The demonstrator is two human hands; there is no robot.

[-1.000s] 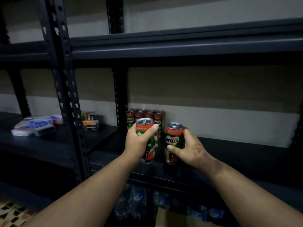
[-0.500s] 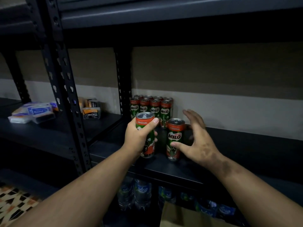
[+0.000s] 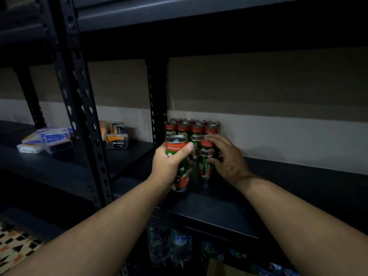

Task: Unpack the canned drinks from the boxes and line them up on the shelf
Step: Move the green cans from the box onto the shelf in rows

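Left hand (image 3: 169, 166) grips can (image 3: 178, 156); right hand (image 3: 227, 160) grips second can (image 3: 207, 156).

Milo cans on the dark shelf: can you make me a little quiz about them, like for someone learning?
1. True or false: the left hand holds a green-and-red Milo can.
2. The right hand touches: A) a second Milo can, B) a bottle?
3. Where do the grouped Milo cans stand on the dark metal shelf?

Key: 1 true; 2 A; 3 at the back, by the wall.

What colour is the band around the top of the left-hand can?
Orange-red, on the green drink can; head view.
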